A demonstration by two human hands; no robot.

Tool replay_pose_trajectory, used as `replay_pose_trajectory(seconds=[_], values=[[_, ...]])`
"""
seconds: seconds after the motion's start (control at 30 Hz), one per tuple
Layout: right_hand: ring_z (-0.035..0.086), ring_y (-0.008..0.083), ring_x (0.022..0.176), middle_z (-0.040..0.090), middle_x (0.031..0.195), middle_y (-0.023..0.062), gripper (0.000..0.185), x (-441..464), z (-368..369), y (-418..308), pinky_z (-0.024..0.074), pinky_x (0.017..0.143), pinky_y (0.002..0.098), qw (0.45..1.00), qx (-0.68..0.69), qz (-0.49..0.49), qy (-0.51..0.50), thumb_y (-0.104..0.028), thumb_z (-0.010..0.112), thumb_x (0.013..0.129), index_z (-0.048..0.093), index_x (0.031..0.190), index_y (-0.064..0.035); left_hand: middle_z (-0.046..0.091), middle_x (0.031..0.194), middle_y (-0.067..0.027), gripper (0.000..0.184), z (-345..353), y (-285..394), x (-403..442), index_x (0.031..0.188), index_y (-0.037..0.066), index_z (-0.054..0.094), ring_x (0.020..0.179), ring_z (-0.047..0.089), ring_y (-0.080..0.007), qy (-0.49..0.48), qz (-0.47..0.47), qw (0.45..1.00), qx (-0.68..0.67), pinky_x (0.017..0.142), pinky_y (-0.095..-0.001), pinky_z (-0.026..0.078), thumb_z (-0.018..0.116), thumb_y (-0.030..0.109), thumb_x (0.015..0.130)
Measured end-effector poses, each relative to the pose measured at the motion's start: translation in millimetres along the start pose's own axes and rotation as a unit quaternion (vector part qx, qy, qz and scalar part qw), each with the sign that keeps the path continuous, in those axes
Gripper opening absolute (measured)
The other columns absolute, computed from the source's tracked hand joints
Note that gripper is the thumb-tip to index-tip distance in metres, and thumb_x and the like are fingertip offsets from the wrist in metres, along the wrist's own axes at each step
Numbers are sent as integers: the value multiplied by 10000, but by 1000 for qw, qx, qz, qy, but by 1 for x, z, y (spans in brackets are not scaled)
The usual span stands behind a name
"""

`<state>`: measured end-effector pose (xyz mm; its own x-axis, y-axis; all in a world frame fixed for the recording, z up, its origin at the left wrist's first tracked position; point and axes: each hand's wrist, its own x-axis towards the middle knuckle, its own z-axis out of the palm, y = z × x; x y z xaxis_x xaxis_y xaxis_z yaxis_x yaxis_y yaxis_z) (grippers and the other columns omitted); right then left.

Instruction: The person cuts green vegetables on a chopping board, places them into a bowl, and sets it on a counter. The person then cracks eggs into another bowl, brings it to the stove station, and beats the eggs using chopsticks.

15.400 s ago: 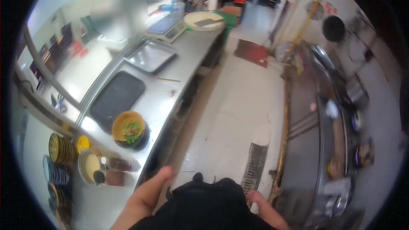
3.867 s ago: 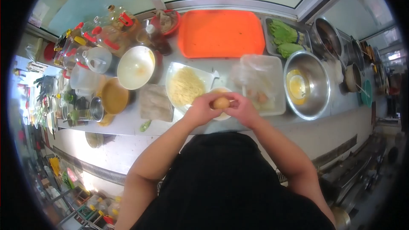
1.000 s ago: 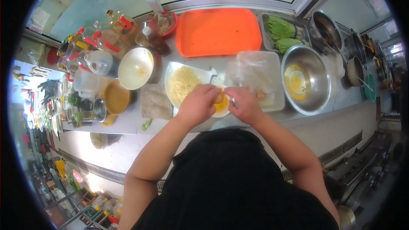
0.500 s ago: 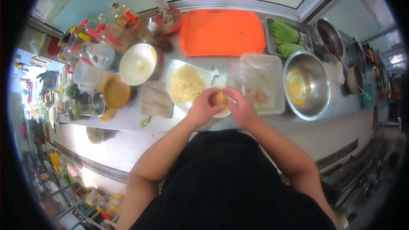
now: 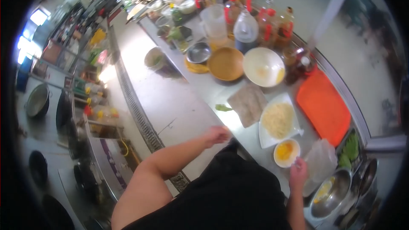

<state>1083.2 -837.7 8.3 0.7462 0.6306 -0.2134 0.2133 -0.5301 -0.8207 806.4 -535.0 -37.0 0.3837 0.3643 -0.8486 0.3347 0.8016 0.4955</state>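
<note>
My left hand (image 5: 218, 136) is held over the floor beside the counter's front edge. Its fingers are curled round something I cannot make out. Close to the small white bowl (image 5: 286, 153) is my right hand (image 5: 299, 171), fingers bunched; whether it holds anything is too small to tell. Yellow-orange egg lies in that bowl. Behind it a white angular dish (image 5: 296, 130) carries a heap of pale shreds (image 5: 277, 120). A folded grey-brown cloth (image 5: 248, 105) lies left of the dish, with a green vegetable piece (image 5: 223, 107) near the edge.
An orange tray (image 5: 324, 106) rests by the window. A metal bowl (image 5: 339, 189) and a plastic bag (image 5: 321, 157) are at the lower right. Farther back stand a white bowl (image 5: 263, 67), a brown bowl (image 5: 226, 63) and several bottles. A bucket (image 5: 154, 58) is on the floor.
The view has swung to the left. My hands have parted from over the small bowl: the left is out past the counter edge, the right beside the bowl. The egg between them is no longer visible.
</note>
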Motion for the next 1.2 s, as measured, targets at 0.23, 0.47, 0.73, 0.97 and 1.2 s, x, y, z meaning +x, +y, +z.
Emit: replay_pose_trajectory(seconds=[0.23,0.47,0.73,0.97,1.2], values=[[573,155,939,584,1038,84,326,17,20,-39,486,788,270,999,-29,28,-36,-59,602,852,572,1173,-9,242,1387,-407,718,-289,157,13,1459,9,190,1190,473,-452,240,270,900,-245,962,-470,483,592,266,922],[580,134,854,603,959,70,297,18,30,-45,486,747,260,999,-23,18,-28,-68,609,853,584,1142,-5,555,1077,-147,468,-250,130,72,1242,9,499,821,642,-259,347,291,882,-133,671,-369,522,648,240,862],[616,289,727,622,778,141,97,7,-32,-25,488,662,347,953,-200,-150,174,-109,635,844,635,847,-12,571,854,-50,368,-13,64,39,1174,11,511,701,544,-110,127,483,860,102,623,-243,476,635,35,828],[603,350,779,623,826,177,134,6,-88,20,489,684,392,942,-135,-6,307,-133,568,863,624,864,-11,631,900,-81,254,162,59,-29,1047,43,618,817,624,-181,-189,489,723,451,735,-279,503,664,63,798],[609,384,894,639,944,211,164,-11,-78,29,475,772,469,972,-207,91,-62,-157,531,818,617,887,-36,552,1237,-152,234,323,-1,-24,1008,93,664,1247,450,-327,-321,650,419,547,1042,-468,363,640,145,781]])
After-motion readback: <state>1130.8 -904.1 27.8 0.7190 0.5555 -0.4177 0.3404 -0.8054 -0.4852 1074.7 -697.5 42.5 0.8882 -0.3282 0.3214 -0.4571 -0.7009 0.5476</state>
